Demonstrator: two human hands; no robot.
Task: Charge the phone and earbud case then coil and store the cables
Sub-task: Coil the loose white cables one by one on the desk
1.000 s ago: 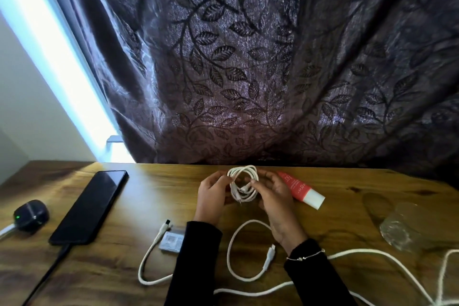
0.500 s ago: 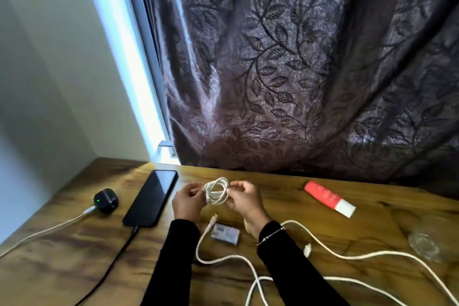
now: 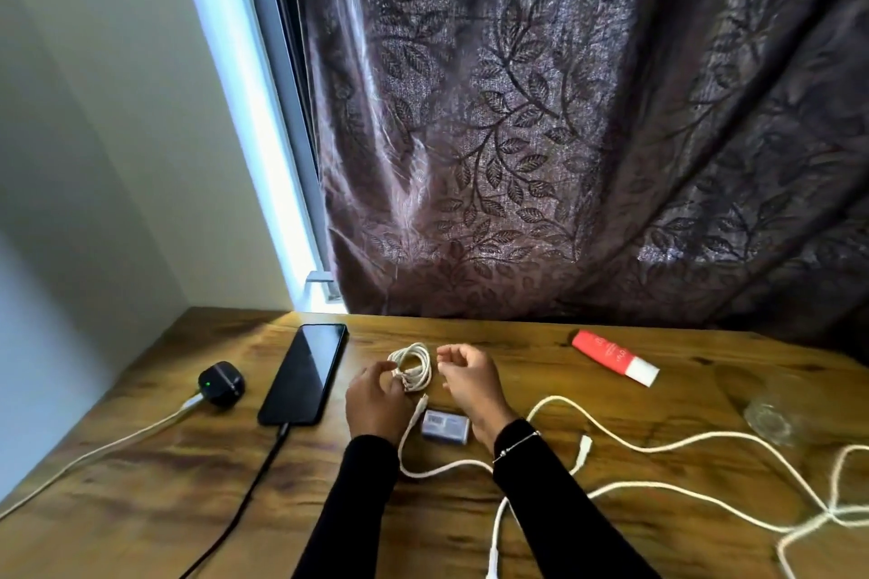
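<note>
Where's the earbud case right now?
Head view: the earbud case sits at the table's left, just left of the phone, with a white cable plugged into it.

white cable (image 3: 705, 442): cut off right | black cable (image 3: 244, 494): cut off bottom

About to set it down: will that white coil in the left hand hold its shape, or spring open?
The coil probably loosens once released: nothing visibly ties its loops, only the left hand holds them. It looks floppy and light, like the loose cable snaking across the table. Rolling seems unlikely.
</note>
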